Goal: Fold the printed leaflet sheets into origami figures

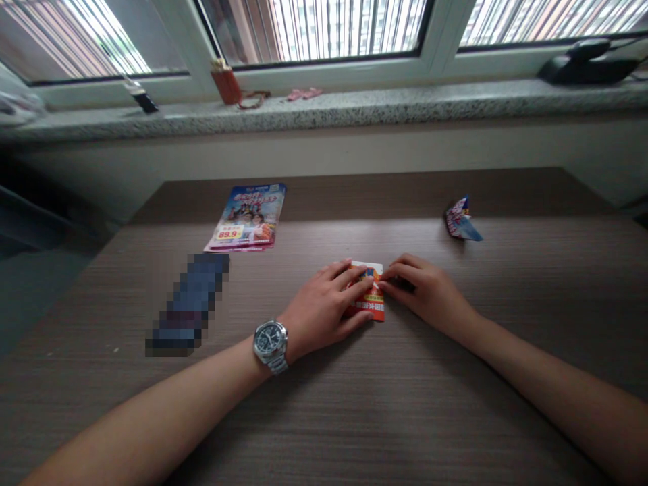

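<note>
A small red, orange and white printed card or folded paper (377, 312) lies on the brown wooden table (324, 418). My left hand (331, 302), with a silver watch (271, 343) on its wrist, rests on the paper's left part with fingers spread, hiding that part. At the paper's right edge my right hand (425, 290) has its thumb and fingertips brought together, touching or pinching the edge.
Colourful flyers (250, 216) lie at the back left, above a pixelated dark object (190, 307). A folded blue and pink paper (462, 221) stands at the back right. Behind the table, the stone windowsill (385, 104) holds a red box (226, 84) and a black device (587, 64).
</note>
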Motion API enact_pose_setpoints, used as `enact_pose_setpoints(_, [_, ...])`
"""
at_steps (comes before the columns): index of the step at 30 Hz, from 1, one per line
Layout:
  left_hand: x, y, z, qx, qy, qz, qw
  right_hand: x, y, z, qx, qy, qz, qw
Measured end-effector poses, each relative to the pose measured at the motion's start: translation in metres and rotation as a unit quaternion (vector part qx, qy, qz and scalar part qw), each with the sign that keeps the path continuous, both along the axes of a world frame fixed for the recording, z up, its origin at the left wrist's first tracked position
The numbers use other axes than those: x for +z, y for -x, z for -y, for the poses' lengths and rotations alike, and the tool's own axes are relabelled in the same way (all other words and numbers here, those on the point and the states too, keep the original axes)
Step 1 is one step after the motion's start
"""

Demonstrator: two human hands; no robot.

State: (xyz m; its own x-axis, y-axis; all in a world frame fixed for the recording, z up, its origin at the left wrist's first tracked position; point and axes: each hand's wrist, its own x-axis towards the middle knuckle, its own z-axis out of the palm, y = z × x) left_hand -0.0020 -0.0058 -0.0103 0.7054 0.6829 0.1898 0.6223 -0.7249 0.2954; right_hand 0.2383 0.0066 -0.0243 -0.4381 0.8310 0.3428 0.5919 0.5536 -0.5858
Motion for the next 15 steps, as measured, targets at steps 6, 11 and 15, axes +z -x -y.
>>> enact_pose_setpoints(6, [0.0010, 0.0003, 0.0019, 0.007, 0.005, -0.007, 1.000, -0.0003, 0.0005, -0.0002, -0.005, 0.000, 0.000, 1.000])
enact_pose_setpoints(11, [0.0027, -0.0008, 0.0047, 0.023, -0.006, -0.008, 1.000, -0.0013, -0.0003, -0.0003, -0.006, 0.005, 0.006, 1.000])
enact_pose_setpoints(15, [0.0045, -0.0023, 0.0076, 0.033, -0.009, -0.007, 0.999, -0.0012, -0.0005, -0.0003, -0.009, 0.008, -0.001, 1.000])
